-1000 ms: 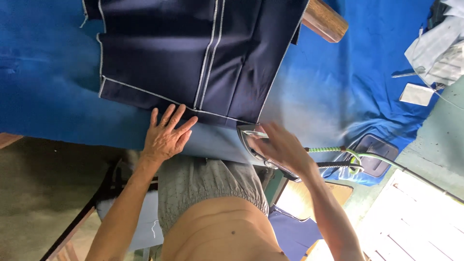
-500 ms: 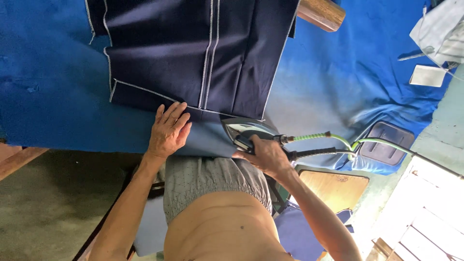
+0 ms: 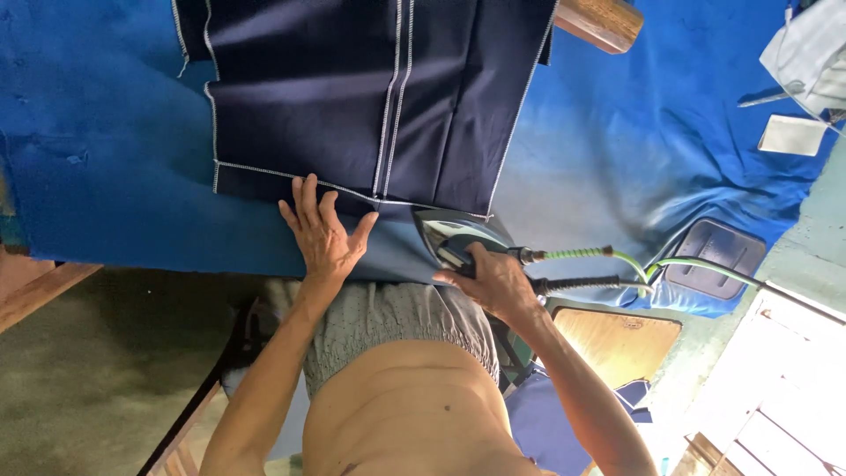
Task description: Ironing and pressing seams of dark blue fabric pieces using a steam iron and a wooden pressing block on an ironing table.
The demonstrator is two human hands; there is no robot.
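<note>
A: Left hand [image 3: 324, 231]?
B: Flat, fingers spread, pressing the near hem of the cloth [image 3: 370, 97] onto the tabletop [image 3: 106, 176].

A: Right hand [image 3: 495, 286]?
B: Wrapped round the handle of the iron [image 3: 458, 238]. Iron sits at the cloth's near edge, nose just beside the left hand, not touching it. Green hose [image 3: 608, 256] runs off to the right.

A: Cloth position?
B: Dark navy, white stitching, spread across the blue cover from the near edge away to the far side. A wooden block [image 3: 599, 19] lies by its far right corner.

A: Progress?
B: My judgement: early. Iron is only at the near hem; the wide panel beyond lies fairly flat, but whether it has been pressed I cannot tell.
</note>
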